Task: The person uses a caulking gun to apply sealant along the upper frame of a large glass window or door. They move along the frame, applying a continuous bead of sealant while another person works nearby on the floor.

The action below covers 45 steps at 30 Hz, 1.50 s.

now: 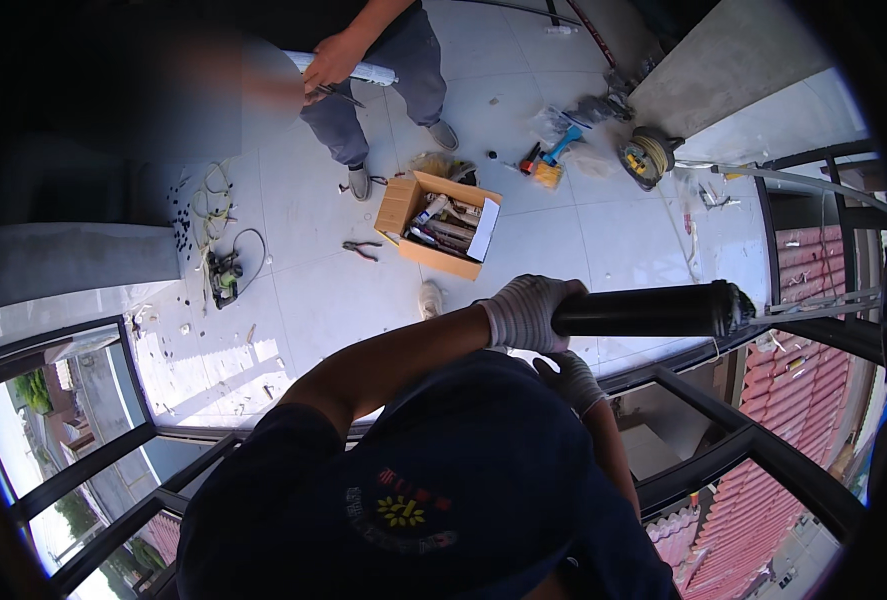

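Note:
Stretched across to the right, my left hand (529, 312) wears a pale ribbed work glove and is wrapped round the near end of a black caulking gun (648, 311). The gun's barrel points right, and its far tip is smeared with dark, lumpy residue. Just below it is my gloved right hand (574, 380), thumb apart from the fingers. Nothing shows between them, though the fingertips are partly hidden beneath my left hand and the gun.
A co-worker's hand (334, 61) holds a white tube at the top. An open cardboard box (441, 262) of tools stands mid-floor. Pliers (362, 250), a green power tool (225, 278) and a cable reel (649, 157) lie around. Black window frames (753, 445) border my right side.

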Motion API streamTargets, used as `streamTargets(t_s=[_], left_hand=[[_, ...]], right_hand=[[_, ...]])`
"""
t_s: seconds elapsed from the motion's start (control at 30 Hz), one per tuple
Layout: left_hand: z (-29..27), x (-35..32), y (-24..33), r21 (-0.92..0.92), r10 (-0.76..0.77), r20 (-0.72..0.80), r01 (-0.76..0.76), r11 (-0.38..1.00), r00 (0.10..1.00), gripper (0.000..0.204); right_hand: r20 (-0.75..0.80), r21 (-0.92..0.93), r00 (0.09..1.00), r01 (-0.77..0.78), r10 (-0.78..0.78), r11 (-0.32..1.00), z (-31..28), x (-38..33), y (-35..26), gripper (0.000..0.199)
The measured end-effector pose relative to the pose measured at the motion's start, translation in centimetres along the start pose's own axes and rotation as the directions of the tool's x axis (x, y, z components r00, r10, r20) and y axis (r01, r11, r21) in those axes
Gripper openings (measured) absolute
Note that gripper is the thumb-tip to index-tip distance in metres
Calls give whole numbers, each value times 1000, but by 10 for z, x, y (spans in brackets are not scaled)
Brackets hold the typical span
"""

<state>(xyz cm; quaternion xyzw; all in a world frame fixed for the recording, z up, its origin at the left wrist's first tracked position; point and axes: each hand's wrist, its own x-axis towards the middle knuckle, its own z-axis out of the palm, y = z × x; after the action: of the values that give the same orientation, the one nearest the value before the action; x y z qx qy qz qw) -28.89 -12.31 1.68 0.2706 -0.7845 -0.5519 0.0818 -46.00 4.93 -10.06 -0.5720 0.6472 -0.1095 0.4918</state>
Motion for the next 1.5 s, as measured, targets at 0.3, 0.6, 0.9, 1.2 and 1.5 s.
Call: streamTargets(t_s=[0.3,0.6,0.9,1.2,1.5], left_hand=[[0,53,56,-191,129,-456,-238,952,880,58],[17,63,80,-670,-221,-453,-166,724,863,71],[61,85,63,-786,-375,-475,-192,588,796,50],[41,87,78,-631,-36,-481,-317,708,876,41],[36,92,82,-401,44,-481,-264,877,876,67]], right_hand=[[148,170,968,179,-205,969,49,34,29,52],[-376,417,927,164,5,894,57,50,85,58],[-676,718,632,448,380,533,50,40,203,65],[-131,990,839,139,529,24,7,11,137,75],[288,883,946,-323,150,341,-13,-12,72,73]])
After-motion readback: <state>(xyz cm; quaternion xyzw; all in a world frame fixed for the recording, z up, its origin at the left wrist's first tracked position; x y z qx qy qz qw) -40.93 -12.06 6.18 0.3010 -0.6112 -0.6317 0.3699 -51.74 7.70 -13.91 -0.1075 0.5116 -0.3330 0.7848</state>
